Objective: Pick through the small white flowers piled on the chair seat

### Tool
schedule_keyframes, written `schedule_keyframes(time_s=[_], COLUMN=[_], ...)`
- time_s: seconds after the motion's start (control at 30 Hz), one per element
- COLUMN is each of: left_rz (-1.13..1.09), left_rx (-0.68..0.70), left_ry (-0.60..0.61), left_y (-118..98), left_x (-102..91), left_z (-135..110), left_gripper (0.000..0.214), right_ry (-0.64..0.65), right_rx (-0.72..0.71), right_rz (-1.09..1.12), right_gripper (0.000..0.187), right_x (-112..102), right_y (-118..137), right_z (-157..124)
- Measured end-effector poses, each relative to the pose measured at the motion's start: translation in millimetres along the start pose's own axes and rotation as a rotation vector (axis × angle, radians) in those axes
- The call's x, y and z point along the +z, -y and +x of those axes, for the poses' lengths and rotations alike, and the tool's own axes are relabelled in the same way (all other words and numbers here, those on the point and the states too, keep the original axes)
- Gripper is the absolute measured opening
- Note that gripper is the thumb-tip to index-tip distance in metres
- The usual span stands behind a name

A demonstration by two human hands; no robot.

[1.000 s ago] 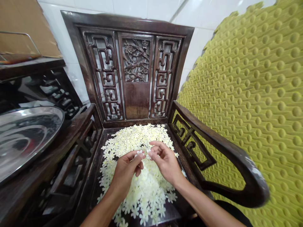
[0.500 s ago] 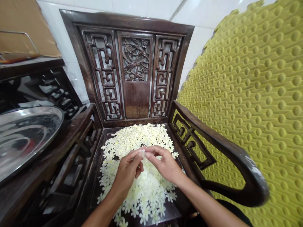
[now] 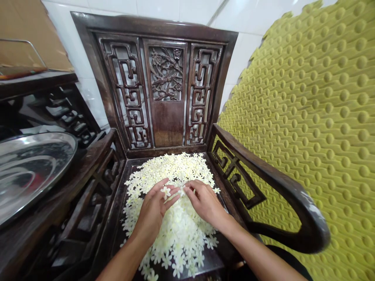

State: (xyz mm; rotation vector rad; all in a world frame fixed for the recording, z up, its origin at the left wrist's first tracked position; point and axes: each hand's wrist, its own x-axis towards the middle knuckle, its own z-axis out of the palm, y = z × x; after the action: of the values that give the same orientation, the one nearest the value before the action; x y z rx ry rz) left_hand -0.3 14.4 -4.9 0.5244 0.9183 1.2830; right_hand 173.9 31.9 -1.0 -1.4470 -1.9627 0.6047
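left hand [image 3: 152, 210]: narrow, holding white blossom [image 3: 166, 192] against fingers
right hand [image 3: 205, 201]: narrow, pinching second blossom [image 3: 182, 191]
blossom pile [image 3: 172, 230]: heaped on seat of dark carved wooden chair [image 3: 168, 128], beneath both hands

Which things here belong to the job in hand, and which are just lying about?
In use:
left hand; right hand; small white star-shaped blossoms; dark carved wooden armchair

Just nearby:
large shiny steel tray; yellow-green dimpled foam mat; flat brown cardboard
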Motion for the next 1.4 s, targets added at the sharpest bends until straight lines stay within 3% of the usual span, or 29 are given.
schedule_keyframes(time_s=[0.1, 0.2, 0.33, 0.43, 0.53, 0.67, 0.83, 0.97, 1.2, 1.4], left_rz=[0.078, 0.156, 0.220, 0.303, 0.369, 0.346, 0.470, 0.579, 0.387, 0.339], left_rx=[0.048, 0.077, 0.071, 0.114, 0.120, 0.125, 0.243, 0.345, 0.257, 0.320], left_ry=[0.012, 0.091, 0.183, 0.142, 0.062, 0.027, 0.023, 0.064, -0.001, 0.013], left_y=[3, 7, 9, 10, 9, 7, 3, 2, 9, 14], left_x=[-2.0, -1.2, 1.7, 1.9, 1.7, 3.6, 3.9, 1.7, 3.2, 3.4], left_z=[-1, -4, -7, -7, -5, -4, -4, -5, -5, -3], left_gripper=[0.040, 0.048, 0.064, 0.068, 0.051, 0.027, 0.019, 0.015, 0.033, 0.018], right_ry=[-0.044, 0.036, 0.070, 0.000, -0.050, -0.010, 0.108, 0.167, 0.123, 0.070], right_rx=[-0.026, -0.051, 0.024, 0.017, -0.018, -0.028, 0.194, 0.307, 0.212, 0.209], right_rz=[0.032, 0.199, 0.368, 0.376, 0.377, 0.489, 0.889, 1.050, 0.967, 0.859], right_gripper=[0.020, 0.016, 0.012, 0.014, 0.013, 0.020, 0.032, 0.035, 0.029, 0.022], right_x=[0, 4, 11, 11, 6, 2, 4, 7, 16, 20], right_y=[4, 10, 13, 13, 14, 16, 16, 19, 9, 7], right_z=[-2, -4, -7, -8, -8, -5, 1, 0, -3, -3])
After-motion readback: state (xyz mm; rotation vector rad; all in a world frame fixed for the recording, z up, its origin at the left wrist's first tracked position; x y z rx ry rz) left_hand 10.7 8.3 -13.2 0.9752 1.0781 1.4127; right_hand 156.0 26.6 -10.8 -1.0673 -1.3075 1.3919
